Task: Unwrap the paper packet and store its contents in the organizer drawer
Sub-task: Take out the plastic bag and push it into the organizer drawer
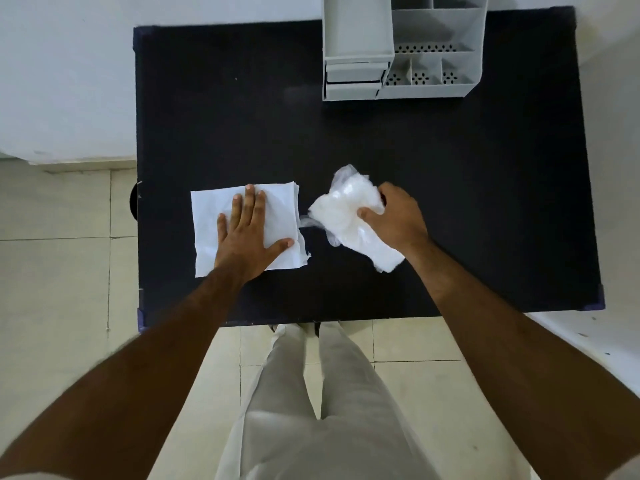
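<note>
A white sheet of paper (211, 230) lies unfolded and flat on the black table (450, 202), left of centre. My left hand (247, 233) presses flat on it, fingers spread. To its right, my right hand (394, 220) grips a clear plastic bag with white contents (346, 213), held just above the table. A grey organizer (401, 46) stands at the table's far edge; its top drawer (358, 29) is pulled out, and two shut drawers sit below it.
The organizer's right part has several open compartments (436, 71) with perforated floors. The table's near edge is at my legs. Tiled floor lies to the left and a white wall behind the table.
</note>
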